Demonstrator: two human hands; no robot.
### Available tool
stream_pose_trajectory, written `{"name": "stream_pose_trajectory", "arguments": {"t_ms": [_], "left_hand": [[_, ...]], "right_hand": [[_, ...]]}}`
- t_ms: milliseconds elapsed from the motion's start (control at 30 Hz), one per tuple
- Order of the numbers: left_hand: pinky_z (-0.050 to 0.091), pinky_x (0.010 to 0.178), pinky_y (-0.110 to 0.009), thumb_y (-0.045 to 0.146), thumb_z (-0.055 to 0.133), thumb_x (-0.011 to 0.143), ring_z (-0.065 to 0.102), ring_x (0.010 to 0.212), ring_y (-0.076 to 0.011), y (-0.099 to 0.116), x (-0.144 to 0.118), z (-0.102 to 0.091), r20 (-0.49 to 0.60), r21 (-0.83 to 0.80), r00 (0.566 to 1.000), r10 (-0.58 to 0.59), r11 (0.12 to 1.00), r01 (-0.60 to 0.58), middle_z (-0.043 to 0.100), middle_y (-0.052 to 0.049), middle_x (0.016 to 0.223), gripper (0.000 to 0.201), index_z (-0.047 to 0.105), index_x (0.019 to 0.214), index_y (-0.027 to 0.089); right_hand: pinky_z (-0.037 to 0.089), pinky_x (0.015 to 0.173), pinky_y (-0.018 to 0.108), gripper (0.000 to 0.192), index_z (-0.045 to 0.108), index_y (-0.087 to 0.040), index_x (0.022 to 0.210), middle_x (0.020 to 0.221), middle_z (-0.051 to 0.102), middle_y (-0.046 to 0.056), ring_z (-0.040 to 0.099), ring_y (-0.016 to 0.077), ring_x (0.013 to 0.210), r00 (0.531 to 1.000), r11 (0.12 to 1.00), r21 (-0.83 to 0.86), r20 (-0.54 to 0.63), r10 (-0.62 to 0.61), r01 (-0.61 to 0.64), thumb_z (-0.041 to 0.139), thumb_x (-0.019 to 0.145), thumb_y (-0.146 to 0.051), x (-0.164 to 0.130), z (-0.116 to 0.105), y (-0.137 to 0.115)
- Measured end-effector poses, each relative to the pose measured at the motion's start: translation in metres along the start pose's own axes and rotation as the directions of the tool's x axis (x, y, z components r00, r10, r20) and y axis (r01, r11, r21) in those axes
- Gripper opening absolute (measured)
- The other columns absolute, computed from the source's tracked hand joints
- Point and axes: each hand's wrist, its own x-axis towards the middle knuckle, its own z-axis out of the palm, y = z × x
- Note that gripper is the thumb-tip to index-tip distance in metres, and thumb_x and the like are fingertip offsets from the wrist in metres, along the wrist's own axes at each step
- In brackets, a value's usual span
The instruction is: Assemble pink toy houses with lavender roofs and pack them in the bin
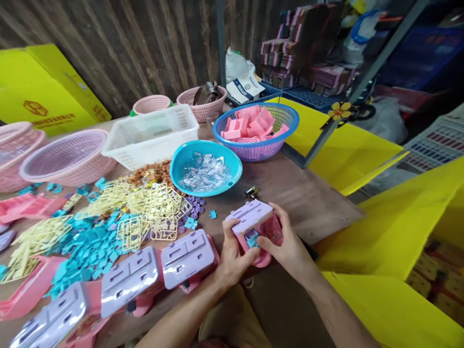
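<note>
Both hands hold one toy piece point(253, 220) with a lilac top and a pink body, just past the near edge of the wooden table point(308, 198). My left hand point(232, 256) grips its left side, thumb on the lilac panel. My right hand point(286, 241) wraps its right side, fingers at a small turquoise part set in the pink body. A row of three similar lilac-and-pink pieces point(126, 278) lies along the table's front edge to the left.
Heaps of turquoise bits point(87, 246), cream plastic frames point(145, 208) and purple beads cover the table's left. Behind stand a turquoise bowl of clear parts point(206, 167), a blue basket of pink blocks point(255, 126), a white basket point(152, 135) and pink baskets point(68, 157). Yellow boards point(398, 217) lie on the right.
</note>
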Motion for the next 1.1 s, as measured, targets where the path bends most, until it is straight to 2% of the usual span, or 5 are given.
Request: {"name": "stream_pose_trajectory", "arguments": {"t_ms": [200,367,500,767,1100], "left_hand": [[0.027,0.107,-0.049,0.017,0.062,0.072,0.023,0.134,-0.0291,0.001,-0.008,0.000,0.071,0.344,0.991,0.114,0.930,-0.131,0.012,-0.011,0.142,0.057,0.035,0.122,0.026],[0.034,0.102,-0.053,0.017,0.064,0.068,-0.002,0.138,-0.0386,0.019,-0.050,-0.005,0.157,0.591,0.983,0.099,0.788,-0.174,-0.024,-0.023,0.146,0.101,-0.004,0.143,0.015],[0.035,0.102,-0.050,0.014,0.056,0.069,0.006,0.138,-0.0367,0.034,-0.090,-0.033,0.312,0.704,0.871,0.380,0.523,-0.480,-0.013,-0.022,0.150,0.092,0.003,0.143,0.012],[0.027,0.105,-0.050,0.028,0.055,0.083,0.026,0.135,-0.0342,0.042,-0.086,-0.114,0.106,0.975,0.968,0.228,0.168,-0.146,0.030,-0.020,0.144,0.057,0.036,0.136,0.021],[0.031,0.102,-0.048,0.024,0.052,0.084,0.034,0.130,-0.0334,0.046,-0.088,-0.137,0.218,0.942,0.960,0.178,0.218,-0.254,0.035,-0.017,0.141,0.044,0.046,0.127,0.024]], "right_hand": [[0.036,0.104,0.040,0.071,0.022,-0.026,0.139,0.144,0.035,0.011,0.037,0.0217,0.130,0.978,0.995,0.076,0.204,0.045,-0.062,0.057,0.081,-0.047,-0.005,-0.027,0.024],[0.047,0.090,0.040,0.048,0.049,-0.022,0.121,0.122,0.054,0.013,0.055,0.0256,0.109,0.977,0.950,-0.300,-0.161,-0.144,0.090,0.054,0.081,-0.048,0.000,-0.015,-0.014],[0.049,0.080,0.035,0.022,0.061,-0.022,0.102,0.098,0.064,0.007,0.061,0.0216,0.090,0.887,0.736,-0.514,0.123,-0.444,0.440,0.048,0.086,-0.030,0.024,0.041,-0.060],[0.050,0.060,0.026,0.012,0.063,-0.015,0.089,0.075,0.063,0.000,0.061,0.0132,0.066,0.751,0.573,-0.562,0.643,-0.151,0.597,0.060,0.083,-0.025,0.090,0.136,-0.060],[0.050,0.061,0.024,0.018,0.061,-0.013,0.086,0.075,0.060,-0.002,0.059,0.0100,0.065,0.656,0.486,-0.528,0.743,-0.133,0.696,0.056,0.086,-0.030,0.096,0.151,-0.054]]}}
